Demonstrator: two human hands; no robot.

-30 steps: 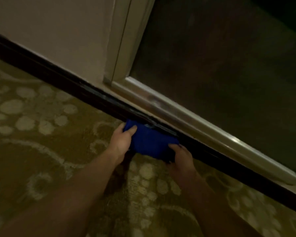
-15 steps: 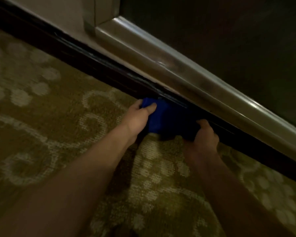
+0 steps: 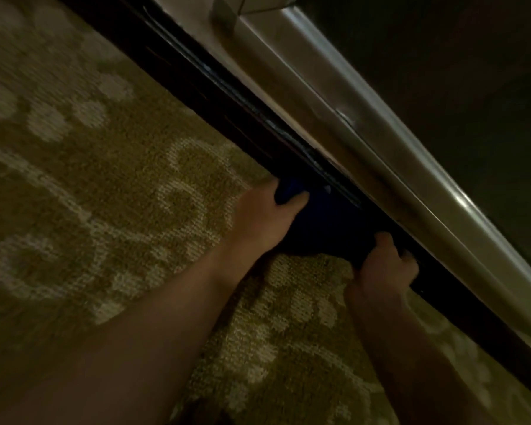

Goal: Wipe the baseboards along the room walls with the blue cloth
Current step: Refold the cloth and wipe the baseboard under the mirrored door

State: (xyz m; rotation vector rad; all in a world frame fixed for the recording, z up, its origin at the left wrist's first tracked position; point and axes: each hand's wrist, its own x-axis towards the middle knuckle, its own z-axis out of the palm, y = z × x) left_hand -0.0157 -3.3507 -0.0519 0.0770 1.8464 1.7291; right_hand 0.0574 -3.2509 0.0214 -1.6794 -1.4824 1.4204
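The left hand [image 3: 267, 216] grips the left end of the cloth [image 3: 322, 228]: its thumb lies across the front of the cloth and its other fingers curl over the upper edge, so the cloth is pinched between them. The right hand [image 3: 383, 265] holds the right end, with its fingers curled round the cloth and its knuckles turned up toward the camera. Both forearms reach in from the lower edge of the view, the left one broad and near, the right one narrower. The cloth is dark blue, looks almost black in the dim light, and is stretched between the two hands. It lies pressed against the baseboard [image 3: 227, 96], with its lower edge touching the carpet [image 3: 105, 194]. The baseboard is a dark, glossy strip which runs as a diagonal from the upper left to the lower right, and the hands are about at its middle. Just above it runs a pale metal frame [image 3: 380, 142] with a bright line of reflection along it. Above the frame there is a very dark panel [image 3: 457, 72]; I cannot tell whether it is glass or a door. The carpet is olive-gold with pale curls and round spots, and it fills the left and lower part of the view.
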